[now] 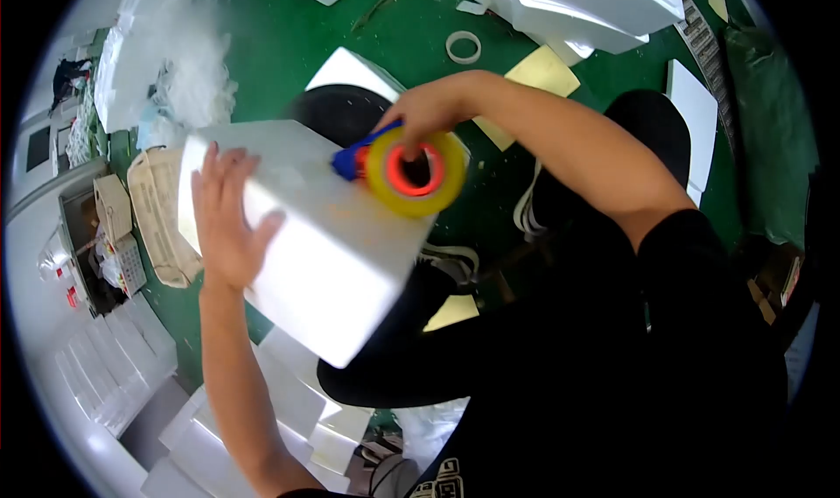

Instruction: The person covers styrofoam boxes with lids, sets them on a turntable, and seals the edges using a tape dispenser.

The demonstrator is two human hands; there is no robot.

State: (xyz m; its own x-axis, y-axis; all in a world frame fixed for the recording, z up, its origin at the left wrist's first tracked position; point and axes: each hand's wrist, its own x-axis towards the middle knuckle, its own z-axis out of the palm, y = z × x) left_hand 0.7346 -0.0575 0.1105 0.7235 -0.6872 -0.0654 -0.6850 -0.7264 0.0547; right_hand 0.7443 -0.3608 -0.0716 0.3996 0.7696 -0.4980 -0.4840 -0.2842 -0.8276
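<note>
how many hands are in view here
2: the left hand spread against the white box, the right hand gripping the blue tape dispenser. No other hands show.

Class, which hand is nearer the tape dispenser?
Right. The right hand holds the dispenser; the left hand is apart from it, against the box.

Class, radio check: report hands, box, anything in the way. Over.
Left hand on white box. Right hand gripping tape dispenser; contact with box unclear. Nothing visible blocking; pale ring on green floor, clear of box.
</note>
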